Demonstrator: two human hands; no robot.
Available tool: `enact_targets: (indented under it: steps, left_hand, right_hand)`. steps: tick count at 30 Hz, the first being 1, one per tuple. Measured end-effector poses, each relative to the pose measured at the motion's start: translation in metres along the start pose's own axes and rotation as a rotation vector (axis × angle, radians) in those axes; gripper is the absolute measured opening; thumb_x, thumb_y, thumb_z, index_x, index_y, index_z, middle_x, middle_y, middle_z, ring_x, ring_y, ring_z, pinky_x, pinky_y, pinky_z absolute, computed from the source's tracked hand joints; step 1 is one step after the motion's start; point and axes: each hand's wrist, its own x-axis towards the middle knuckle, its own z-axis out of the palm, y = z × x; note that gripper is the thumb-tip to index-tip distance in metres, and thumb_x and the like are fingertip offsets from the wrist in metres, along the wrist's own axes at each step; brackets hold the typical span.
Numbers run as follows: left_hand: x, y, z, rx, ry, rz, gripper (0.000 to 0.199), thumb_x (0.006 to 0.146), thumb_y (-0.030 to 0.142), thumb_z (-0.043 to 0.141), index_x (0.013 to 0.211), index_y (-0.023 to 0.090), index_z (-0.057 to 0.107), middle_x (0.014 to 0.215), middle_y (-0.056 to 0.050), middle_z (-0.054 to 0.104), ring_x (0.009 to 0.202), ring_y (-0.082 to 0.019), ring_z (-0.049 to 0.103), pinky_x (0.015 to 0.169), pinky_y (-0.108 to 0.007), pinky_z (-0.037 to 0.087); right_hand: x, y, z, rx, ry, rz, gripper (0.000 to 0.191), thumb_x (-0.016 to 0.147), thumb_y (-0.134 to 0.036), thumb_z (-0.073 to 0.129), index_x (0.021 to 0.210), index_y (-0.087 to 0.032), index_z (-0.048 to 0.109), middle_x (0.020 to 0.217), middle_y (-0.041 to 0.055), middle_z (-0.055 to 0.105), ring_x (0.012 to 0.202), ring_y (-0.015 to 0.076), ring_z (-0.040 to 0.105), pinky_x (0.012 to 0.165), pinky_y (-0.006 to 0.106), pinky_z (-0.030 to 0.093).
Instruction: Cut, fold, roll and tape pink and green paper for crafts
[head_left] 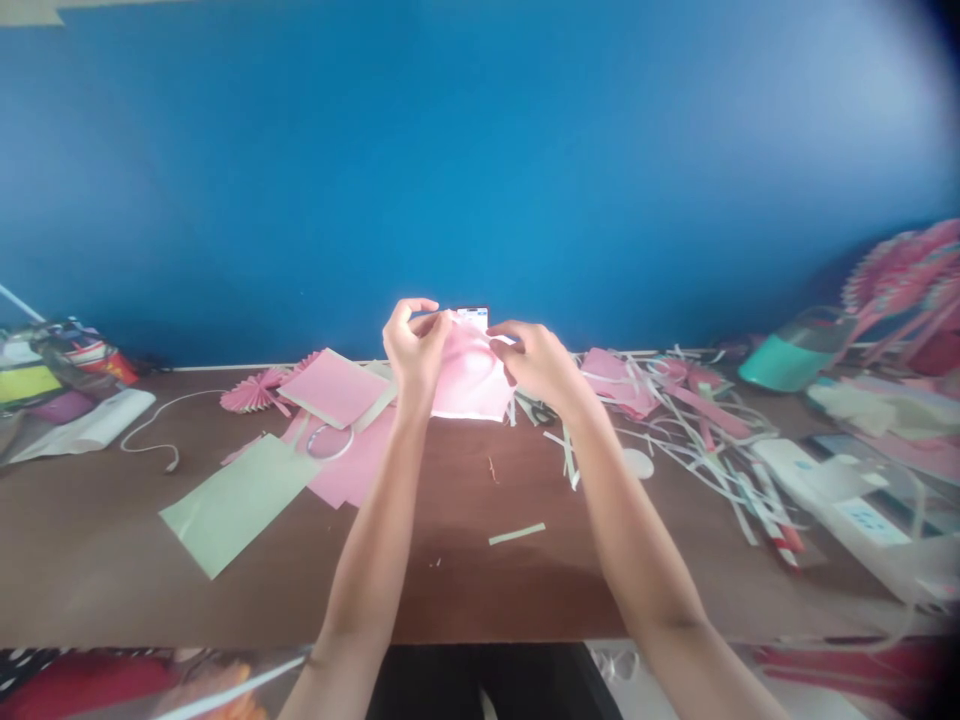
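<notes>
My left hand (415, 345) pinches the upper left corner of a crumpled pink sheet (474, 378), thumb against forefinger. At the sheet's upper right edge is my right hand (534, 358), its thumb and fingers closed around that side. The sheet hangs upright above the table, its lower edge pale. Just behind its top shows what looks like a phone (474, 317), its screen lit and mostly hidden. Below my right hand lies a pair of scissors (535, 411), partly covered. Whether the pink sheet is paper or thin cloth is hard to tell.
Pink sheets (330, 385), a pale green sheet (240, 505) and a pleated pink fan (253, 390) lie left. White and pink paper strips (697, 440) are tangled right, beside a white device (832, 515) and a teal container (791, 358). A blue wall (480, 180) rises behind.
</notes>
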Motion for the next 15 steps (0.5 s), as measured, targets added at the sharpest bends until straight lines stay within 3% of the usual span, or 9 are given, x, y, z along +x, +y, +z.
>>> enact_targets:
  steps: [8,12,15]
  left_hand:
    - [-0.0005,-0.0016,0.0002,0.009,0.011,-0.022,0.018,0.076,0.025,0.063,0.094,0.02,0.065,0.086,-0.004,0.072,0.081,-0.018,0.069,0.071,-0.028,0.053]
    - [0.0015,-0.002,-0.0025,-0.005,-0.183,0.034,0.019,0.081,0.025,0.059,0.094,0.018,0.07,0.101,-0.007,0.073,0.094,-0.019,0.067,0.085,-0.033,0.052]
    - [0.0022,-0.003,-0.0038,0.01,-0.327,0.024,0.02,0.084,0.026,0.056,0.093,0.018,0.071,0.1,-0.007,0.073,0.093,-0.02,0.066,0.084,-0.034,0.051]
  right_hand:
    - [-0.003,-0.0016,-0.0032,0.007,0.072,-0.054,0.03,0.087,-0.031,0.048,0.103,-0.022,0.072,0.078,0.006,0.068,0.064,0.0171,0.057,0.062,0.029,0.037]
    - [-0.0008,0.0022,-0.0046,0.003,0.118,-0.063,0.028,0.086,-0.029,0.047,0.093,-0.02,0.073,0.077,0.0054,0.067,0.065,0.0168,0.056,0.062,0.028,0.036]
    - [0.0,0.0051,-0.0068,-0.004,0.139,-0.049,0.026,0.085,-0.028,0.046,0.086,-0.019,0.07,0.07,0.0037,0.065,0.06,0.0153,0.052,0.06,0.028,0.034]
